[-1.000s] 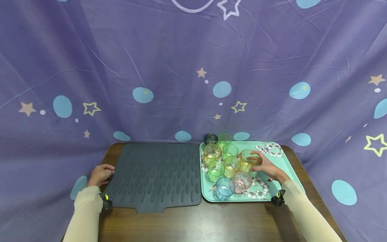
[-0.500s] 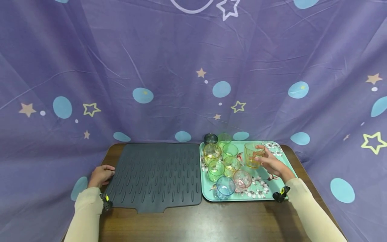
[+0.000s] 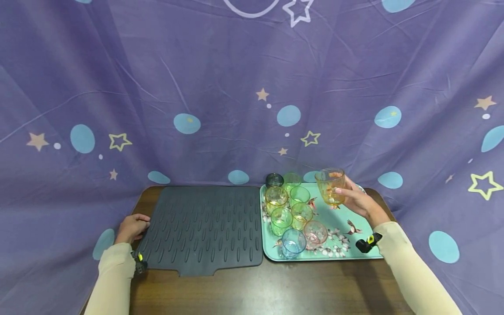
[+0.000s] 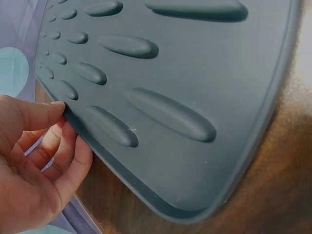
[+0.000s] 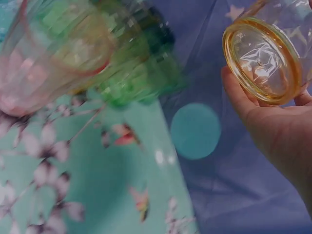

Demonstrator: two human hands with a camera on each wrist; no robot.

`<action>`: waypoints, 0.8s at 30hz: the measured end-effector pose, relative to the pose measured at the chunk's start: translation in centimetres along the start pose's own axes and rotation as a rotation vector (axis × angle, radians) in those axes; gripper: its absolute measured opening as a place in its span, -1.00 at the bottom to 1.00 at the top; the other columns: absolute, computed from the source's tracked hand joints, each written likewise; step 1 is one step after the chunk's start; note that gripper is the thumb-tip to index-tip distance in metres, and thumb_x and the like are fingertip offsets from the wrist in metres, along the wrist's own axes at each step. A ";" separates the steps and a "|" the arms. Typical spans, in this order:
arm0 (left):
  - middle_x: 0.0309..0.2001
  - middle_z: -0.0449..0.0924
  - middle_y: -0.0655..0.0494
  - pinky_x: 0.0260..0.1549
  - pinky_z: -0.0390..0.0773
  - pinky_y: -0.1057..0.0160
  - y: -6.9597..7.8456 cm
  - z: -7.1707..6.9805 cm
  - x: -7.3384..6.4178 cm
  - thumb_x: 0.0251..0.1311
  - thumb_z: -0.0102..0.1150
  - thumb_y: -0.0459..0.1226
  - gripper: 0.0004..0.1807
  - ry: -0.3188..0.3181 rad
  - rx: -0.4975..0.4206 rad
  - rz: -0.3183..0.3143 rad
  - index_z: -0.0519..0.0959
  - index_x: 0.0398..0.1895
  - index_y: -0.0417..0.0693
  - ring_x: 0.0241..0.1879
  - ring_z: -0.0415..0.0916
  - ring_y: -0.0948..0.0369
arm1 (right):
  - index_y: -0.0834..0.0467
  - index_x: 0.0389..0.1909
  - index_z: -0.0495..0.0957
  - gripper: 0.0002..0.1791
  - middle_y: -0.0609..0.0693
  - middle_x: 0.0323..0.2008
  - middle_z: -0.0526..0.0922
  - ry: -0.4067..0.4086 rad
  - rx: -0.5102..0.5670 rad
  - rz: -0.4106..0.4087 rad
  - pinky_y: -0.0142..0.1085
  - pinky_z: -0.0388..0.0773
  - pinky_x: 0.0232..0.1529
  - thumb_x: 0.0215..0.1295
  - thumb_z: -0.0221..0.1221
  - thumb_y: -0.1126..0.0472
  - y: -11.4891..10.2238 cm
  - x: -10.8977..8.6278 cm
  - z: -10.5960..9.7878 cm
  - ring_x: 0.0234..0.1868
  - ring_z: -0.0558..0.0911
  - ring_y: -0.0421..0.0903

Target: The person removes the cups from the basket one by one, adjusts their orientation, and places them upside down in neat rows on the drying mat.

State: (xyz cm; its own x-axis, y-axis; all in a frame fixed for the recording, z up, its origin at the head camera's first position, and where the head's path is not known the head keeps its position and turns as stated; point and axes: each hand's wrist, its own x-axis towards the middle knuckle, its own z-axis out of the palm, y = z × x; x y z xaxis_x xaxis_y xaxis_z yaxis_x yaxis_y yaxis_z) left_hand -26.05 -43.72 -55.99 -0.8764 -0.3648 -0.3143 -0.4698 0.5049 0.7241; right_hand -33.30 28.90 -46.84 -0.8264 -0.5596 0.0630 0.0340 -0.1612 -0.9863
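Observation:
My right hand (image 3: 359, 202) grips a clear yellow-amber drinking glass (image 3: 330, 189), lifted above the back right of the turquoise floral tray (image 3: 338, 221). Its thick amber base (image 5: 263, 63) faces the right wrist camera, and the rim is cut off there. At the other end, my left hand (image 3: 131, 228) pinches the left edge of a dark grey ribbed drying mat (image 3: 201, 227). In the left wrist view the thumb lies at the mat's rim, with the curled fingers against the edge below it.
Several coloured glasses stand grouped on the tray's left half, among them a blue glass (image 3: 293, 245), a pink glass (image 3: 316, 234) and a dark glass (image 3: 274, 180) at the back. A purple star-patterned curtain (image 3: 220, 87) hangs behind the wooden table (image 3: 252, 288).
My right hand has taken the yellow-amber glass from among the others, lifting it up and slightly right, and tilting it. The left hand has kept its place at the mat's edge.

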 end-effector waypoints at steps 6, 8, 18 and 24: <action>-0.04 0.56 -0.34 -0.33 0.71 0.00 -0.1 0.2 -0.2 0.30 0.07 -0.41 -0.69 -0.001 0.028 0.030 0.50 0.05 -0.42 -0.10 0.59 -0.11 | 0.00 0.51 0.09 -0.40 0.04 0.56 0.05 -0.006 -0.201 0.034 -0.17 0.48 0.25 0.53 -0.02 0.29 -3.3 1.8 1.7 0.41 0.37 0.00; -0.02 0.55 -0.36 -0.32 0.70 0.00 -0.1 0.2 -0.3 0.30 0.07 -0.41 -0.69 0.001 0.031 0.028 0.50 0.05 -0.42 -0.08 0.58 -0.13 | 0.06 0.51 0.09 -0.38 0.11 0.63 -0.12 -0.005 -0.284 0.050 -0.21 0.46 0.27 0.51 0.03 0.29 -4.3 2.6 2.3 0.51 0.23 0.09; 0.00 0.57 -0.33 -0.41 0.66 0.13 -0.1 0.1 0.0 0.28 0.10 -0.41 -0.71 0.004 0.016 -0.021 0.53 0.03 -0.37 -0.11 0.60 -0.10 | 0.11 0.52 0.21 -0.16 0.24 0.09 0.49 -0.065 -0.721 0.110 -0.07 0.64 -0.12 0.26 0.37 0.25 -9.8 7.0 7.2 -0.10 0.57 0.05; 0.04 0.56 -0.33 -0.38 0.70 0.10 -0.1 0.1 0.2 0.28 0.13 -0.39 -0.73 0.017 0.036 -0.019 0.55 0.01 -0.34 -0.09 0.59 -0.10 | 0.14 0.47 0.29 -0.12 0.14 -0.02 0.44 -0.164 -0.908 0.066 -0.22 0.45 -0.34 0.14 0.46 0.17 -11.1 10.0 10.5 -0.40 0.34 -0.11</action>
State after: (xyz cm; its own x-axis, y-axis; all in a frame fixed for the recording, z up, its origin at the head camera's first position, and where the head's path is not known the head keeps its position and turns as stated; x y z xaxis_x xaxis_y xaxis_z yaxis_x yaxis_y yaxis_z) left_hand -26.21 -43.80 -56.20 -0.8653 -0.3882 -0.3172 -0.4905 0.5250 0.6955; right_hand -36.07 16.59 -33.68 -0.7465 -0.6639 -0.0453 -0.4325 0.5358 -0.7252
